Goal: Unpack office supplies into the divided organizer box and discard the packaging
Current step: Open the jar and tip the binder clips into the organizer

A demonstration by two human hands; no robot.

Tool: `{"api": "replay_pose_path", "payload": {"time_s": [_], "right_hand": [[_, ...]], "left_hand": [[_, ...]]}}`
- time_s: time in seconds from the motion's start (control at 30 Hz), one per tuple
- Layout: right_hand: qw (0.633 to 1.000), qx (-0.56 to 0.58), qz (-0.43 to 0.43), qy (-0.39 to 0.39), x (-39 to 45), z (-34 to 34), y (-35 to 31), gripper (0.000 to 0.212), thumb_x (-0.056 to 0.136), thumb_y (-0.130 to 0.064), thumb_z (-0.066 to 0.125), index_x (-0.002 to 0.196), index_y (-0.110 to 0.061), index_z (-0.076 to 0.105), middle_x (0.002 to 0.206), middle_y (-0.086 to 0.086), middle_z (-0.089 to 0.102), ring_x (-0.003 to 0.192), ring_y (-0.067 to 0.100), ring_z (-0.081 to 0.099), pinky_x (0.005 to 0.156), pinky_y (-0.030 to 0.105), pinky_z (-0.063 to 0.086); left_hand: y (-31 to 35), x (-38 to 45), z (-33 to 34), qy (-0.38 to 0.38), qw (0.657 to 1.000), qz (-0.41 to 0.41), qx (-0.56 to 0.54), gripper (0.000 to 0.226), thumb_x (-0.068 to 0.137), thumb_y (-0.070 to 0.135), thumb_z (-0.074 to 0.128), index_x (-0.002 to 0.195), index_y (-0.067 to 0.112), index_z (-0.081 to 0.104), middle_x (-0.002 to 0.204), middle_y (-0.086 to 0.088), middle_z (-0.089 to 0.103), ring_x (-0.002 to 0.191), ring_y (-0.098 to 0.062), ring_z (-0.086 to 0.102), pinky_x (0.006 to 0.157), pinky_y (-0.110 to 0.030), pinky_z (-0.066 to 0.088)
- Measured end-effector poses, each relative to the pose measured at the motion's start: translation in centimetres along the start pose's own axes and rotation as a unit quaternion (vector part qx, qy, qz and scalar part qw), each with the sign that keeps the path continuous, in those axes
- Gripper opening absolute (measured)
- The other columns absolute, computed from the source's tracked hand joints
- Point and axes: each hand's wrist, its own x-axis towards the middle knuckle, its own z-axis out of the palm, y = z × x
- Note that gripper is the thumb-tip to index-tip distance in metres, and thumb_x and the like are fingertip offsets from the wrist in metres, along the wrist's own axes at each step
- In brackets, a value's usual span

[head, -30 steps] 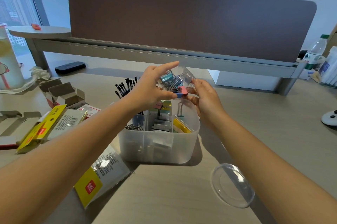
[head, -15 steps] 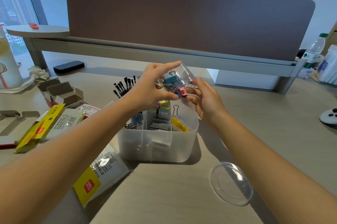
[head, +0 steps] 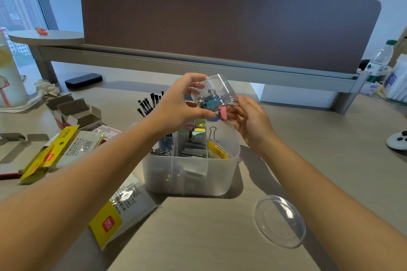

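Tilting clear tub [head: 217,92] steeper in left hand [head: 182,105] grip; right hand [head: 248,120] pinching pink binder clip [head: 222,113] over organizer box [head: 189,178]; emptying nearly done.

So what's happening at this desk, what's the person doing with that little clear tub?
A person is emptying a clear round tub of coloured binder clips into a divided organizer box. The left hand tips the tub over the box while the right hand catches a pink clip at its mouth. The tub's lid lies on the desk, and opened packaging sits to the left.
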Motion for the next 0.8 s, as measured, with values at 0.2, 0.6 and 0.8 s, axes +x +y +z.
{"api": "replay_pose_path", "payload": {"time_s": [0.2, 0.6, 0.8], "right_hand": [[1.0, -0.012, 0.012, 0.005, 0.1, -0.2, 0.1, 0.022, 0.096, -0.027, 0.03, 0.102, -0.015, 0.048, 0.108, 0.009, 0.054, 0.102, 0.022, 0.055, 0.081, 0.026, 0.048], [0.998, 0.056, -0.001, -0.004, 0.0, -0.1, -0.3, 0.021, 0.096, -0.022, 0.032, 0.084, -0.02, 0.049, 0.097, 0.006, 0.058, 0.087, 0.017, 0.058, 0.081, 0.029, 0.049], [0.997, 0.065, -0.032, -0.013, -0.8, -0.8, -0.4, 0.02, 0.094, -0.011, 0.032, 0.088, -0.018, 0.049, 0.087, 0.0, 0.059, 0.085, 0.015, 0.057, 0.082, 0.028, 0.048]], "left_hand": [[-0.1, 0.1, 0.2, -0.005, 1.0, -0.011, 0.004, 0.062, 0.071, 0.01, 0.07, 0.124, 0.015, 0.039, 0.112, 0.006, 0.042, 0.096, -0.004, 0.043, 0.064, 0.006, 0.039], [0.0, -0.1, 0.0, -0.002, 1.0, 0.01, -0.009, 0.06, 0.07, 0.007, 0.07, 0.12, 0.019, 0.04, 0.113, 0.005, 0.042, 0.105, -0.007, 0.042, 0.077, -0.006, 0.042], [0.2, -0.6, 0.3, -0.024, 0.998, 0.049, 0.001, 0.061, 0.067, 0.005, 0.073, 0.115, 0.023, 0.039, 0.115, 0.006, 0.043, 0.11, -0.007, 0.043, 0.084, -0.008, 0.041]]}}
